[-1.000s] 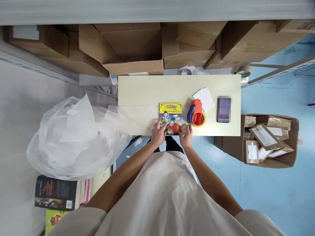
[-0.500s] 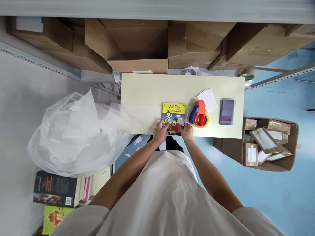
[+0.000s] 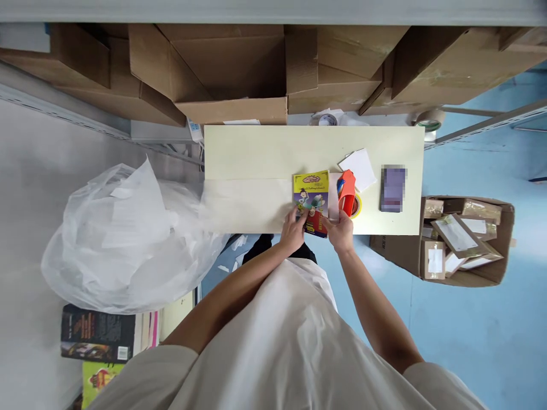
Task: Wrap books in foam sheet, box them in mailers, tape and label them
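Note:
A children's book (image 3: 310, 191) with a yellow and purple cartoon cover lies near the table's front edge, on a long pale wrapping sheet (image 3: 245, 202). My left hand (image 3: 293, 232) grips its lower left side, fingers over the cover. At the lower right corner, my right hand (image 3: 342, 232) has its thumb on the book and its fingers behind the sheet's right end, which stands up a little beside the book. Close to the right hand is a red tape dispenser (image 3: 347, 187), partly covered by the sheet and fingers.
White cards (image 3: 360, 169) and a blurred-out phone (image 3: 393, 188) lie on the table (image 3: 256, 151) to the right. A large clear plastic bag (image 3: 123, 245) bulges at left, above stacked books (image 3: 98, 333). Cardboard boxes (image 3: 231, 111) line the back; a carton of parcels (image 3: 504, 239) stands right.
Both hands and the book have shifted right, and the book has turned slightly. The sheet's right end is now raised against the tape dispenser, covering part of it.

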Available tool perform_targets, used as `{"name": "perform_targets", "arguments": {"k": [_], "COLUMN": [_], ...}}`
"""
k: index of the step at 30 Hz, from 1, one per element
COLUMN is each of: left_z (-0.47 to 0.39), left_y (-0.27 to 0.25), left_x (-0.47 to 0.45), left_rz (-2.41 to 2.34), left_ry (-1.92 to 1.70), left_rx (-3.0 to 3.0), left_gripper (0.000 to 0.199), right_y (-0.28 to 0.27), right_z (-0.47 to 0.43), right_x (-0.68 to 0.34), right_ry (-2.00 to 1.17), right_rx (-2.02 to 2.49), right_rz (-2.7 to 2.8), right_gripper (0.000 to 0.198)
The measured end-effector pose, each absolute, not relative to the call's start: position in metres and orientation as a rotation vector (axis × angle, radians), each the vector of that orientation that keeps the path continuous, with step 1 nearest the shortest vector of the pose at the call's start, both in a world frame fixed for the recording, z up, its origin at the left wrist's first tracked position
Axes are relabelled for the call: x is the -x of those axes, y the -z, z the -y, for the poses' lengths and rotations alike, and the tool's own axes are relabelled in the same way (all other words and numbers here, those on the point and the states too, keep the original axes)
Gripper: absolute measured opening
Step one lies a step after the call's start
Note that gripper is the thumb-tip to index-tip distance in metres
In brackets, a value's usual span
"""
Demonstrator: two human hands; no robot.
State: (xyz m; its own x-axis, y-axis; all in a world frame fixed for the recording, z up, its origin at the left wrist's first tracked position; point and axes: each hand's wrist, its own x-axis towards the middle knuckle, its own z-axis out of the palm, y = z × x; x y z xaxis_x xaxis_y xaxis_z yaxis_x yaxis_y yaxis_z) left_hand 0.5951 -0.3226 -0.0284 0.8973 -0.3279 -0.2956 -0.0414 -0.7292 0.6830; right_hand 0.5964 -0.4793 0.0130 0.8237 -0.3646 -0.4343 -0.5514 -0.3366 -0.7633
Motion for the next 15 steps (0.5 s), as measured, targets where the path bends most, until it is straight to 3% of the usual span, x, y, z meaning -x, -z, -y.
{"name": "perform_targets", "arguments": {"k": [7,12,15], "left_z": [0.329,0.275,0.243], "left_y": [-0.013,-0.028,-0.015], "left_x": [-0.63,-0.635,-0.64], "left_rz": [0.133,-0.104,-0.345], "left_ry": [0.586,0.525,0.521], "left_rx": [-1.776,-1.674,-1.686], "left_gripper": [0.052,0.052,0.061], "right_y": [-0.054,-0.053,-0.036], "right_z": [0.46,0.419,0.402], "right_x": [-0.604,-0.608,-0.612], "right_ry": [-0.179,-0.365,-0.534], "right_rx": [2.201,1.935,1.759], "right_rz": [-0.52,-0.051,-0.007], "right_gripper": [0.031,0.052,0.052]}}
